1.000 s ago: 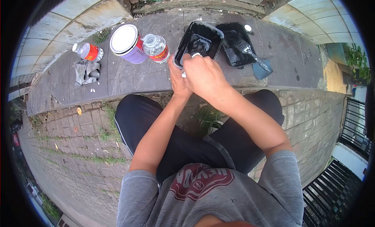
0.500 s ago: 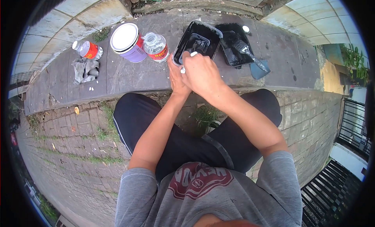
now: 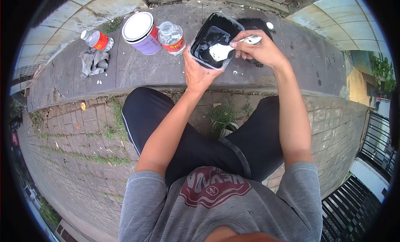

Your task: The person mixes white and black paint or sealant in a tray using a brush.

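My left hand [image 3: 198, 73] grips the near left corner of a clear plastic container [image 3: 207, 33] coated inside with black paint. In my right hand [image 3: 260, 50] is a white spatula [image 3: 221, 52] with a broad flat head, smeared with dark spots. Its head overlaps the container's near side, and the fingers pinch its narrow neck. A second black-coated tray [image 3: 256, 25] lies just beyond my right hand, largely covered by it. Left of the container stands an uncapped clear bottle [image 3: 171, 37] with a red label, beside a purple paint can [image 3: 143, 42] with a white lid.
A smaller bottle [image 3: 98, 41] lies on its side at the left, above a crumpled grey cloth [image 3: 94, 63]. A white cap [image 3: 270, 25] rests near the second tray. The dark tiled ledge [image 3: 137, 77] ends in front of my knees; a potted plant [image 3: 223, 117] stands between them.
My right hand has moved right from over the container's near edge, and the spatula's head now shows. My left hand stays on the container, which has shifted and tipped somewhat toward me.
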`<state>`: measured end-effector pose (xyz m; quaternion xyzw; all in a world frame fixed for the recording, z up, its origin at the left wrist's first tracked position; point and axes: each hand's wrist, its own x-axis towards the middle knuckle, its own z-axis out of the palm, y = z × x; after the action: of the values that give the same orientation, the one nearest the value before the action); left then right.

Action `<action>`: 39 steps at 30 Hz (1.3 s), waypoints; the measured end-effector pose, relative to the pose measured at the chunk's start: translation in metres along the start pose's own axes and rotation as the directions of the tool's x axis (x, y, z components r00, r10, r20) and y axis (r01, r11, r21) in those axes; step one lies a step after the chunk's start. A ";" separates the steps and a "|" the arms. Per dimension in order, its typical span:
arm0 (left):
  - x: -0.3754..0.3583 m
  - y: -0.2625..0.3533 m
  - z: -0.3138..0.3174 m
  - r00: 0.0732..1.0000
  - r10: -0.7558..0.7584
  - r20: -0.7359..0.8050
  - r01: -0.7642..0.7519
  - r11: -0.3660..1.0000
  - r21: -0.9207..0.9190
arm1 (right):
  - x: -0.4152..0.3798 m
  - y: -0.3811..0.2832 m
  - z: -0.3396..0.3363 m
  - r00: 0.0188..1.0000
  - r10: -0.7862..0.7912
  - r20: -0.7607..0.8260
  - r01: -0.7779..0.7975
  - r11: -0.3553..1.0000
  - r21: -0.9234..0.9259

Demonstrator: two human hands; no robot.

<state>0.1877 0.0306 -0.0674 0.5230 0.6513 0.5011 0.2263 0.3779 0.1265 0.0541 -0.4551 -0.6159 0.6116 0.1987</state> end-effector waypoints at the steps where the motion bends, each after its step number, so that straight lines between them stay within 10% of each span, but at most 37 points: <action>1: 0.000 0.002 0.000 1.000 0.000 0.000 0.000 1.000 -0.010 | 0.003 0.004 0.002 1.000 0.002 -0.018 -0.002 1.000 0.027; 8: 0.001 0.012 -0.002 0.999 -0.049 -0.017 0.048 0.997 -0.052 | 0.019 0.014 0.012 0.988 -0.004 -0.152 0.028 0.987 0.161; 21: 0.001 0.009 0.000 1.000 0.016 -0.018 -0.016 1.000 0.002 | 0.010 -0.001 -0.008 0.993 -0.063 -0.099 0.041 0.978 -0.206; 28: 0.003 0.006 0.002 0.999 0.008 -0.034 -0.009 0.999 -0.039 | 0.014 0.015 0.019 0.979 0.016 -0.204 0.035 0.969 0.244; 39: 0.005 0.011 0.005 0.998 0.009 -0.069 -0.011 0.999 -0.037 | 0.018 0.021 0.024 0.919 0.024 -0.394 0.093 0.956 0.277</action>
<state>0.1950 0.0366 -0.0588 0.5043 0.6468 0.5319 0.2109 0.3560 0.1240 0.0242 -0.5234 -0.4750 0.5877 0.3937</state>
